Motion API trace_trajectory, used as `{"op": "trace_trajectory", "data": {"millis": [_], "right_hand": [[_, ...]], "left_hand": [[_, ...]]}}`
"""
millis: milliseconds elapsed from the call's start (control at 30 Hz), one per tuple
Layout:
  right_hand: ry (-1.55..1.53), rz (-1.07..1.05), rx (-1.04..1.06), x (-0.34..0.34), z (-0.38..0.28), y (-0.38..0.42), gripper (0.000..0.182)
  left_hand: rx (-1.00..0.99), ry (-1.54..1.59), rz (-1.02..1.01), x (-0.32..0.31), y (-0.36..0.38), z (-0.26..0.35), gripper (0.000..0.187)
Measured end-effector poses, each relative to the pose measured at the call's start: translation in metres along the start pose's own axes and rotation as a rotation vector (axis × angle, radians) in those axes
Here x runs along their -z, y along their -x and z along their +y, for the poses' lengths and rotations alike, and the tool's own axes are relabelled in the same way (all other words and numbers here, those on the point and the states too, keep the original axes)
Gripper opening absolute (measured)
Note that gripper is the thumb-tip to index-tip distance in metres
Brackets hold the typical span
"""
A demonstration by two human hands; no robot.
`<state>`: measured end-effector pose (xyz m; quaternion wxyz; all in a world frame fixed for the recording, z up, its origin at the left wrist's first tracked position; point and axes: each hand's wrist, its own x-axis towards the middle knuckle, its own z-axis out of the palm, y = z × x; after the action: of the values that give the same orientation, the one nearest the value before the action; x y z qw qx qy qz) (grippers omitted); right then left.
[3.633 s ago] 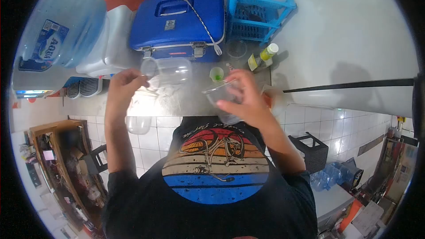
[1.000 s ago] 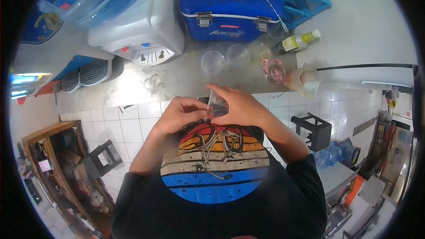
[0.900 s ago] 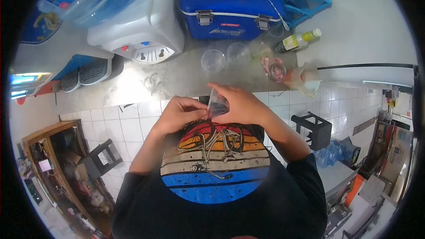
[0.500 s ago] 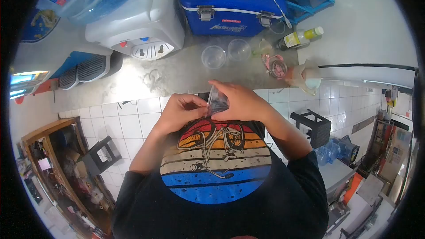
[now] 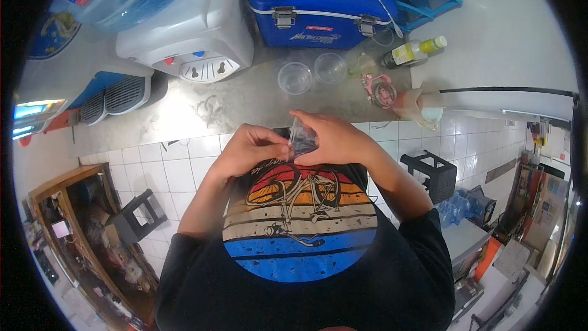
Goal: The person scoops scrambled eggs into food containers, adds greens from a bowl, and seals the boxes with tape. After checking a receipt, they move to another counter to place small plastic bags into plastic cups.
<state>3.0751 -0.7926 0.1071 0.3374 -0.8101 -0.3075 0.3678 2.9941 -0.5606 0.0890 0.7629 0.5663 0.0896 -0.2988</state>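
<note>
A clear plastic cup (image 5: 303, 140) is tilted on its side in front of my chest, its rim facing left. My right hand (image 5: 340, 141) wraps round the cup from the right, thumb and fingers on either side of it. Thumb and fingertips of my left hand (image 5: 250, 149) are pinched together at the rim. On the steel counter (image 5: 239, 103) just beyond my hands stand two more clear plastic cups, one on the left (image 5: 295, 78) and one on the right (image 5: 330, 68).
A white water dispenser (image 5: 190, 43) stands at the back left, beside a blue cooler box (image 5: 321, 9). Toward the right are a bottle with a yellow-green cap (image 5: 411, 53) and a pink metal tool (image 5: 381, 90). Dark stools (image 5: 430, 175) stand below the counter on both sides.
My left fingertips have shifted slightly along the cup's rim. My right hand keeps its hold on the cup, and the things on the counter stay put.
</note>
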Motion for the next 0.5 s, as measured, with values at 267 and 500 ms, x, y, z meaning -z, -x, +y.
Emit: {"op": "trace_trajectory", "data": {"millis": [267,500], "right_hand": [[-0.030,-0.012,0.005,-0.002,0.007,0.000,0.103],[-0.093,-0.086,-0.014,0.001,0.008,-0.003,0.103]], "left_hand": [[0.013,0.071,-0.023,0.002,-0.006,-0.005,0.017],[-0.006,0.026,0.003,0.005,-0.011,-0.011,0.016]]}}
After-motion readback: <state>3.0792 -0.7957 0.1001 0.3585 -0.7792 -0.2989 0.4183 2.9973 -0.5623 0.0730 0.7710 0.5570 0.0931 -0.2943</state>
